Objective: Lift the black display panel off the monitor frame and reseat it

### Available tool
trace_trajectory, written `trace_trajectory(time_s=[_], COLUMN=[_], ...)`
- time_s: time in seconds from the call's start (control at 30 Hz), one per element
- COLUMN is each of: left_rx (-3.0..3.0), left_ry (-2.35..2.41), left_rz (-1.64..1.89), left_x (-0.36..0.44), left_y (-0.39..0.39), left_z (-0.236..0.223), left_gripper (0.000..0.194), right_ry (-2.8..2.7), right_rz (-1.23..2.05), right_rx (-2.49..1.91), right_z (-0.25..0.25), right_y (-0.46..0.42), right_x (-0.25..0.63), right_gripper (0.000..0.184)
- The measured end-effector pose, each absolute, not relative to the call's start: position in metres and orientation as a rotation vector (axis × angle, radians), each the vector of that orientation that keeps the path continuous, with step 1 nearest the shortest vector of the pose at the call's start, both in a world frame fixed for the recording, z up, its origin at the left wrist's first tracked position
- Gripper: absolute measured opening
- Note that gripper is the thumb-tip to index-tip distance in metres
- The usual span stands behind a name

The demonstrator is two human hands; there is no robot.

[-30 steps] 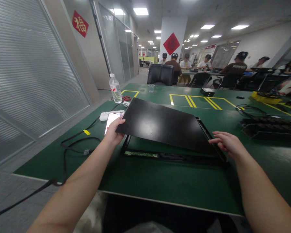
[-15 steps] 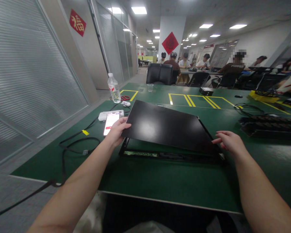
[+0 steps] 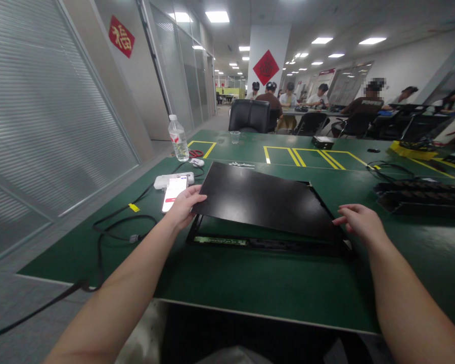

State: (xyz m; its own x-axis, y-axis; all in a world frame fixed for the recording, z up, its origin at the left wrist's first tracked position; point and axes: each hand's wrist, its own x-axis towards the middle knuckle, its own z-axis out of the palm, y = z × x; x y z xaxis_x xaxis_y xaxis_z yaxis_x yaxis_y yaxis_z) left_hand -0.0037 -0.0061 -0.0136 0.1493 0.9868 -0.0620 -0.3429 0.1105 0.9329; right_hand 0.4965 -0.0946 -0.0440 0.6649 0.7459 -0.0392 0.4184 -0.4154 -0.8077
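Note:
A thin black screen panel (image 3: 265, 199) lies tilted over a black frame (image 3: 191, 236), its left side raised and its right side low. My left hand (image 3: 185, 206) pinches the panel's left edge, thumb on top and fingers beneath. Along the frame's near side a green circuit board strip (image 3: 220, 241) shows under the panel. My right hand (image 3: 358, 222) is beside the panel's right end, fingers loosely bent and apart, a fingertip at or very near the edge. Whether it touches the panel or the frame I cannot tell.
Left on the green table (image 3: 265, 288) are a lit phone (image 3: 174, 193), a white case (image 3: 161, 181), a black cable (image 3: 98, 247), a water bottle (image 3: 179, 141) and red scissors (image 3: 196, 153). Dark stacked parts (image 3: 420, 197) stand right. People sit at tables behind.
The panel's raised left side has come down a little toward the frame, with my left hand still on it. A small light-coloured strip behind it now shows more. My right hand stays nearly in place.

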Motion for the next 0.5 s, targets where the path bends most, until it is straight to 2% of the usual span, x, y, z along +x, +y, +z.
trace_trajectory(time_s=[0.27,0.5], left_rx=[0.982,0.989], left_ry=[0.898,0.879], left_rz=[1.184,1.22], left_x=[-0.004,0.001], left_y=[-0.003,-0.007], left_z=[-0.017,-0.012], left_gripper=[0.043,0.049], right_ry=[-1.013,-1.024], right_rz=[0.372,0.339], right_rx=[-2.195,-2.216], right_z=[-0.034,-0.034], right_y=[-0.098,-0.097], right_x=[0.486,0.484], right_gripper=[0.016,0.017])
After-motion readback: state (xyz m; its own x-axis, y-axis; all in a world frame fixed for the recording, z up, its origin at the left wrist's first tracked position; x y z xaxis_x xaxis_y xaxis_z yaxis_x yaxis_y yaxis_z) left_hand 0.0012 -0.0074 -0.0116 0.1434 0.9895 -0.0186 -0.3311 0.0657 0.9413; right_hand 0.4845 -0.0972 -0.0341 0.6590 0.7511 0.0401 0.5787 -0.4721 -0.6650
